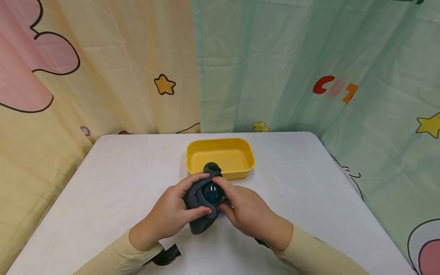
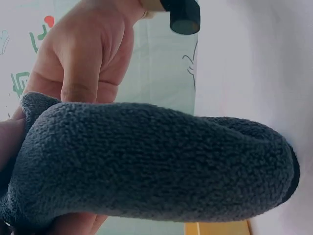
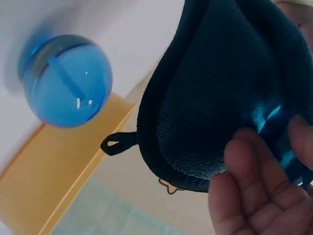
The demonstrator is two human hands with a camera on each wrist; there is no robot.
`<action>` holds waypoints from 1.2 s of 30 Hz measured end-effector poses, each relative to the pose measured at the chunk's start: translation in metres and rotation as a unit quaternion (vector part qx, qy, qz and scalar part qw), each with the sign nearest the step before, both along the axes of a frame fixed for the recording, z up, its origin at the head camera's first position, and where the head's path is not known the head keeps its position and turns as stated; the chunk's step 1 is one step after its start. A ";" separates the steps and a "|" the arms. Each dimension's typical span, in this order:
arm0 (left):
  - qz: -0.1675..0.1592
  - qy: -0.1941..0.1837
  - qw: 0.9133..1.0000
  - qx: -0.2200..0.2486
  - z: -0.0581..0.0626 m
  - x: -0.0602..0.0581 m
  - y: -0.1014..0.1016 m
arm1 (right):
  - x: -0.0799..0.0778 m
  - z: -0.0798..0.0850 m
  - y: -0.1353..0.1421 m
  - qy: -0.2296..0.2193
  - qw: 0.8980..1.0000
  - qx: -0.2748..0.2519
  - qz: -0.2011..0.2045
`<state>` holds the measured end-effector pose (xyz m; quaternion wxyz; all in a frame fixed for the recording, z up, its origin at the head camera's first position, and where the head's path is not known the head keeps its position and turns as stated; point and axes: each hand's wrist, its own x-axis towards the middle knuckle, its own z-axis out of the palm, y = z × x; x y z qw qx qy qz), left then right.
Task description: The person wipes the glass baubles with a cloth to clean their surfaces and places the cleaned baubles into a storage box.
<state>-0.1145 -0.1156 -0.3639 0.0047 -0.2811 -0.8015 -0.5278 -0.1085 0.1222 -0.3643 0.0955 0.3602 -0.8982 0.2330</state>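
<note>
Both hands hold a dark grey terry cloth [image 1: 200, 226] over the table, wrapped around a glossy teal-blue ball [image 1: 213, 193]. My left hand [image 1: 168, 212] grips the cloth, its thumb and fingers at the cloth's left side. With thumb and fingers, my right hand [image 1: 252, 208] holds the ball from the right; teal glints show between them in the right wrist view. A dark bound edge and a small hanging loop [image 3: 119, 143] show on the cloth [image 3: 215, 98]. Its fuzzy folded side fills much of the left wrist view.
A yellow rectangular basin [image 1: 242, 174] stands just beyond the hands. In the right wrist view, a clear blue ball [image 3: 71, 83] rests on the white table [image 1: 137, 172] near the basin. A patterned curtain [image 1: 261, 68] hangs behind the table.
</note>
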 end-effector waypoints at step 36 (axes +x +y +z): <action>-0.022 -0.019 0.999 -0.024 -0.002 -0.008 0.001 | -0.021 0.001 0.009 -0.202 0.975 -0.078 0.045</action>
